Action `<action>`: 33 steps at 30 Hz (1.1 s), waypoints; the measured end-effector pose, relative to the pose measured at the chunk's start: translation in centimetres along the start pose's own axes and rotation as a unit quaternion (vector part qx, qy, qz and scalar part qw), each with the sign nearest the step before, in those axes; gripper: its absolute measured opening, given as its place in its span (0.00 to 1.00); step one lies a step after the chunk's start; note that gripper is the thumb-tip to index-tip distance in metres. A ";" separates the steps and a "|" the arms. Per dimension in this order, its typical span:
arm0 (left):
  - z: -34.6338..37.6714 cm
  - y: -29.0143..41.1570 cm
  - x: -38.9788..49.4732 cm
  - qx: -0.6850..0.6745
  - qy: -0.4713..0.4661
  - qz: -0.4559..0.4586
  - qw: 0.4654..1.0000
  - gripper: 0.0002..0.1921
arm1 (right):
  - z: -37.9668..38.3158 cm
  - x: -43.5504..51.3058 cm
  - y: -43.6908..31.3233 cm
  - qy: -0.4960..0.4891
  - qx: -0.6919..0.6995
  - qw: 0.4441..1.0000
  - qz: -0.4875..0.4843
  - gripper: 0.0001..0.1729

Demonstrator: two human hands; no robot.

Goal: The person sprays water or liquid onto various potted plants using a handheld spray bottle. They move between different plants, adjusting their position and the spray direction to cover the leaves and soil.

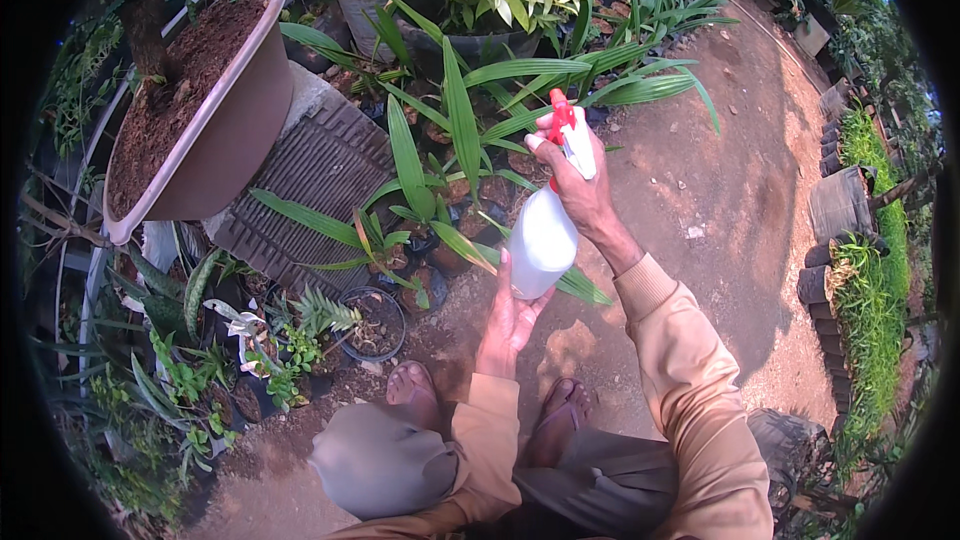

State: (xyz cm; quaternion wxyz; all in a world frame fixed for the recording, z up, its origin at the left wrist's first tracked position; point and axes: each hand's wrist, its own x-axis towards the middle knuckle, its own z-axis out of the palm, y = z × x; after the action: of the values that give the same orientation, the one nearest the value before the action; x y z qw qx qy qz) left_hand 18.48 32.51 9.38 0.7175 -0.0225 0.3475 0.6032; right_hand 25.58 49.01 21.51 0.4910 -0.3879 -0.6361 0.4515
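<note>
A translucent white spray bottle [541, 244] with a red and white trigger head [571, 136] is held tilted in front of me. My right hand [576, 184] grips its neck and trigger head, the thumb and fingers near the red trigger. Under the bottle's base, my left hand [510, 322] supports it with spread fingers and the thumb along its side. Long green palm-like leaves [465, 120] rise just beyond and left of the bottle. Those seedlings grow in black nursery bags [487, 217] on the ground.
At the left, a large brown oval pot [225, 142] with soil and a trunk stands on a ridged block [315, 172]. A small round black pot [375, 326] sits near my left foot. A bare dirt path [697, 202] runs at the right, bordered by bagged grassy plants [870, 300].
</note>
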 end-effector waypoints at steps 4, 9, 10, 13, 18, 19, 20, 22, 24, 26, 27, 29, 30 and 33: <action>0.0 0.0 0.0 0.011 -0.012 -0.007 1.000 0.50 | 0.0 0.2 0.5 -0.013 0.031 0.999 0.033 0.19; -0.2 -0.2 0.3 0.013 -0.016 -0.019 1.000 0.49 | 0.2 0.0 0.7 -0.018 0.051 0.997 0.057 0.21; -0.3 -0.2 0.4 0.010 -0.025 -0.019 0.999 0.49 | 0.2 0.0 0.8 -0.021 0.052 0.997 0.056 0.21; -0.5 -0.5 0.5 0.009 -0.022 -0.019 1.000 0.49 | 0.5 0.1 1.3 -0.017 0.052 0.997 0.055 0.20; -1.0 -0.7 0.9 -0.009 -0.026 -0.035 0.999 0.50 | 0.5 0.1 1.8 -0.012 -0.015 0.998 0.054 0.18; -1.1 -0.8 1.0 -0.016 -0.035 -0.033 0.999 0.50 | 0.6 0.1 1.9 -0.012 -0.010 0.999 0.051 0.18; -1.1 -0.9 1.1 -0.021 -0.034 -0.034 0.999 0.50 | 0.6 0.0 1.9 -0.009 -0.007 0.998 0.056 0.18; -1.2 -1.0 1.2 -0.027 -0.035 -0.038 0.998 0.51 | 0.8 -0.1 2.0 -0.013 -0.016 0.998 0.060 0.18; -1.2 -1.2 1.2 -0.032 -0.036 -0.042 0.998 0.51 | 1.0 -0.2 2.0 -0.027 -0.040 0.997 0.057 0.17; -1.0 -1.3 1.3 -0.016 -0.025 -0.036 0.999 0.51 | 1.2 -0.5 2.1 -0.029 -0.052 0.997 0.049 0.16; -1.0 -1.4 1.3 -0.003 -0.018 -0.030 0.999 0.51 | 1.3 -0.5 2.1 -0.033 -0.058 0.997 0.047 0.16; -0.9 -1.4 1.2 0.039 -0.015 -0.026 0.999 0.55 | 1.5 -0.6 2.0 -0.042 -0.069 0.996 0.043 0.15; -1.0 -1.4 1.0 0.032 -0.020 -0.028 0.999 0.57 | 1.6 -0.6 2.0 -0.041 -0.080 0.995 0.033 0.14; -1.1 -1.2 0.8 0.040 -0.039 -0.027 0.998 0.66 | 1.9 -0.4 1.8 -0.030 -0.097 0.995 -0.008 0.12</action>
State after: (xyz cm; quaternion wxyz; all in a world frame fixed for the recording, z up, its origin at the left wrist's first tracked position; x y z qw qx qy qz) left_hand 19.06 32.30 7.62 0.7471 0.0206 0.3421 0.5695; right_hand 23.87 48.81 19.50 0.4355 -0.4152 -0.6940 0.3953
